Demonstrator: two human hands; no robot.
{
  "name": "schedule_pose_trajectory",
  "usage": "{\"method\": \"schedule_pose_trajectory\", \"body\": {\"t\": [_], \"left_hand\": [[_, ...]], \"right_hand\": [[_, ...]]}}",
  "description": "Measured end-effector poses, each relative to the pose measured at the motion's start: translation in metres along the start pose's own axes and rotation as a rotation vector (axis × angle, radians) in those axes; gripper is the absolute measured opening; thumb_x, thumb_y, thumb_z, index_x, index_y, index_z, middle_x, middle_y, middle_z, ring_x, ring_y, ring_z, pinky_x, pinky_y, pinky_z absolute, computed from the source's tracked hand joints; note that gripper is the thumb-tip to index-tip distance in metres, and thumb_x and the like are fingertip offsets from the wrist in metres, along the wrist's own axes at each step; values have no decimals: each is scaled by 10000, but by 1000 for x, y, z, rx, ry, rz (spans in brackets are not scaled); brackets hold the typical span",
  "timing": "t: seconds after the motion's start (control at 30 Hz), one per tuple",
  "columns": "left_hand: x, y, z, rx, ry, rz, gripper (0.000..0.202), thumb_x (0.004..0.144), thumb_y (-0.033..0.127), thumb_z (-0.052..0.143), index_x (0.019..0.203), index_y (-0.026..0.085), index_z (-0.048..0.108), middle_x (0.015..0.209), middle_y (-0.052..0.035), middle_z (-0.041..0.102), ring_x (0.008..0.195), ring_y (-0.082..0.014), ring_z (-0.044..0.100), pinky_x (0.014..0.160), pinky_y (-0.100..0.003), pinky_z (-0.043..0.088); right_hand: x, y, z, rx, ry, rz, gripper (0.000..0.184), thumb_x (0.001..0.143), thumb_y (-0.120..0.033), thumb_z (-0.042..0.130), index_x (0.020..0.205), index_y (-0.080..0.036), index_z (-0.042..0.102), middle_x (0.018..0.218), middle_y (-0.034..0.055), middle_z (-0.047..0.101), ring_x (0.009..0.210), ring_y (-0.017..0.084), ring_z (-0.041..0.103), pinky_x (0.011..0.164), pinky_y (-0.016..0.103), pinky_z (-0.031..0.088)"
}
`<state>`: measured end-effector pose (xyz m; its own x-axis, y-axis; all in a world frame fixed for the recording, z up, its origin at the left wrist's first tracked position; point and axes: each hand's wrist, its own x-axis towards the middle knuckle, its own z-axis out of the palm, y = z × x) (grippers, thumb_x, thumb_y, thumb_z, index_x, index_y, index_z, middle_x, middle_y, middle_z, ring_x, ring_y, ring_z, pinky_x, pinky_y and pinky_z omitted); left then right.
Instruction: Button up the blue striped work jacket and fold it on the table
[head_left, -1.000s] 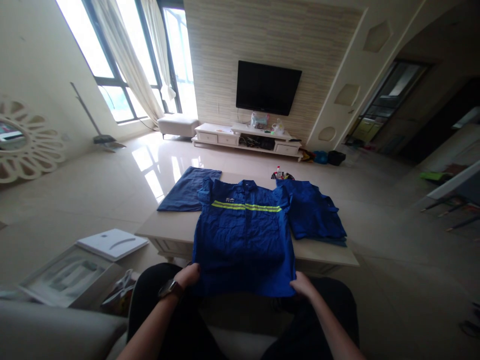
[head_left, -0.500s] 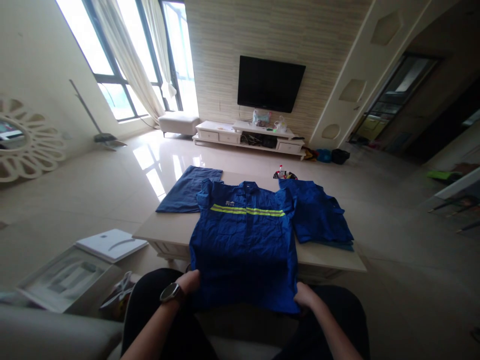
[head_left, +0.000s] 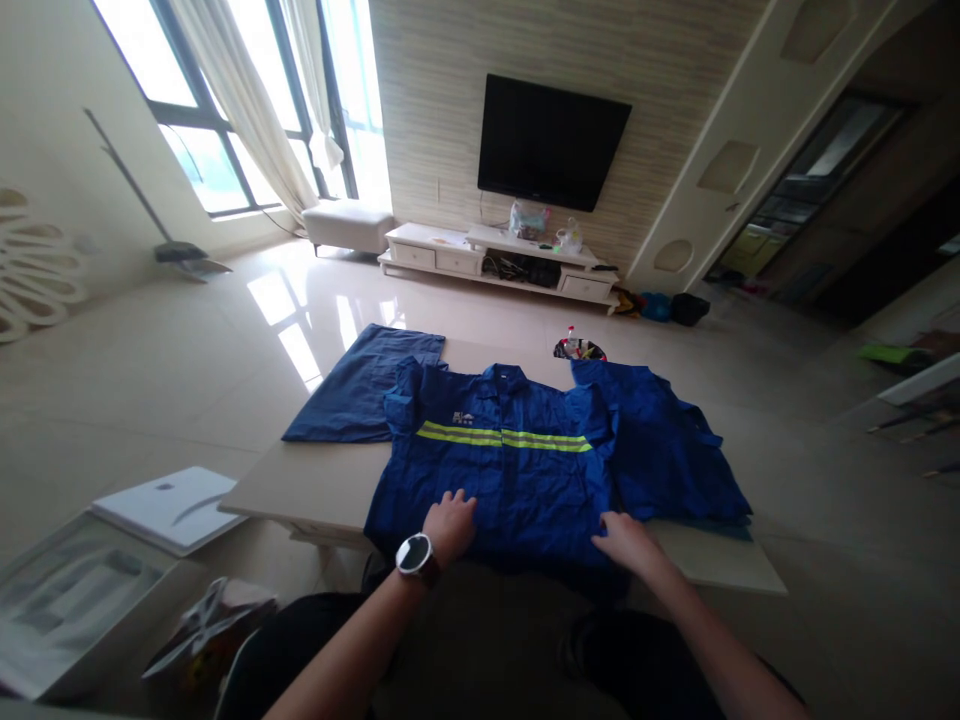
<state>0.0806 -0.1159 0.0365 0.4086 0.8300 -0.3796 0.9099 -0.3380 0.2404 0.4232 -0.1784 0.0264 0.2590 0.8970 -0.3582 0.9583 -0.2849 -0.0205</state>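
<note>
A blue work shirt (head_left: 487,500) with a yellow-green reflective band lies front up, collar away from me, its lower end hanging over the table's near edge. My left hand (head_left: 451,525), with a watch on its wrist, rests on the lower front of the shirt, fingers spread. Over the shirt's lower right side is my right hand (head_left: 628,542), thumb and forefinger apart. A folded blue garment (head_left: 360,385) lies left of the shirt. To the right are more blue garments (head_left: 667,445), stacked and partly under the shirt's sleeve.
The pale low table (head_left: 315,480) bears the garments. On the floor at left are a white box (head_left: 169,505), a clear-topped case (head_left: 82,590) and a bag (head_left: 210,630). A bottle (head_left: 571,338) stands beyond the table, before a TV cabinet (head_left: 435,250).
Both hands have left the shirt's bottom corners and moved forward and inward onto its lower part. The hem has dropped over the table edge. The view has shifted closer to the table.
</note>
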Motion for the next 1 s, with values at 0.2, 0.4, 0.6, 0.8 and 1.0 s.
{"method": "schedule_pose_trajectory", "body": {"t": [0.2,0.4,0.6,0.8,1.0], "left_hand": [[44,20,-1,-10,-100,107,562,886,184,567,1448,201,559,1630,-169,408,1514,-436,335,1095,-587,475],[57,34,-10,-27,-190,87,523,918,148,496,1433,181,584,1560,-205,484,1431,-449,447,1001,-568,531],[60,33,-8,-37,-218,92,552,947,161,445,1490,164,546,1619,-211,418,1464,-478,398,1032,-577,508],[58,30,-2,-72,-231,98,593,942,167,418,1528,170,514,1652,-217,360,1498,-494,333,1040,-592,490],[56,31,9,-87,-169,95,613,911,169,454,1515,233,537,1647,-191,386,1499,-472,348,1008,-591,503]], "right_hand": [[135,-80,-64,-24,120,-147,260,853,-257,627,1074,-222,760,1142,109,760,1054,281,715,864,341,527],[273,-144,-83,-4,265,-206,434,894,-205,581,1321,-188,658,1361,103,674,1224,247,638,999,310,504],[328,-172,-83,-27,341,-259,622,885,-195,606,1496,-228,488,1503,78,567,1276,227,592,1015,303,494],[318,-165,-71,-101,383,-247,299,980,-200,468,1216,-211,652,1257,139,667,1196,271,601,958,352,468],[302,-159,-63,-151,301,-373,294,996,-407,528,1119,-188,680,1267,128,642,1220,269,536,1034,347,416]]}}
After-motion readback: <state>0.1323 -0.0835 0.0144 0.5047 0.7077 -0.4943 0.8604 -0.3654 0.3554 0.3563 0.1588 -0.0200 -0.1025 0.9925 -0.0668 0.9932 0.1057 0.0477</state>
